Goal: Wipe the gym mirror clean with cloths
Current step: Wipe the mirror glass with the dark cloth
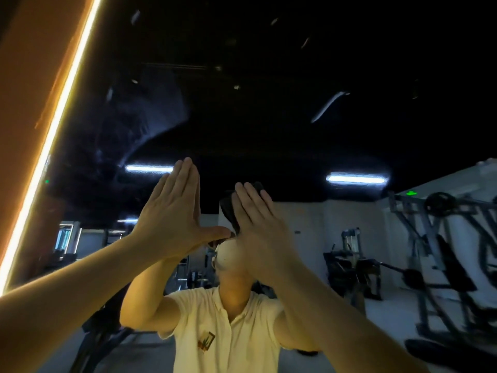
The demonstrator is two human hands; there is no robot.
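The mirror [269, 103] fills nearly everything ahead of me, a broad, glossy sheet showing mostly a black ceiling. Down its left edge runs a smooth orange panel [24, 76] with a bright, warm light strip [53, 130] slanting along it. High on the left of the glass sits a hazy, greyish smear [139, 117], streaked and cloudy against the dark.

Lower down the glass gives back grey metal gym machines [443, 251], angular frames and a round weight plate, and two cold white tube lights. In the middle stands my own reflection in a soft, pale yellow collared shirt [228, 332].

Both my arms reach up to the mirror, which lies directly beyond my palms. My left hand [172, 214] is spread flat towards it, fingers straight and pressed together, thumb stuck out sideways, holding nothing. My right hand [258, 224] is just beside it, also flat with straight, slightly parted fingers. Under those fingers shows a dark shape [228, 208], blocky with a rounded corner; I cannot tell whether it is a cloth pinned against the glass or part of my reflection.
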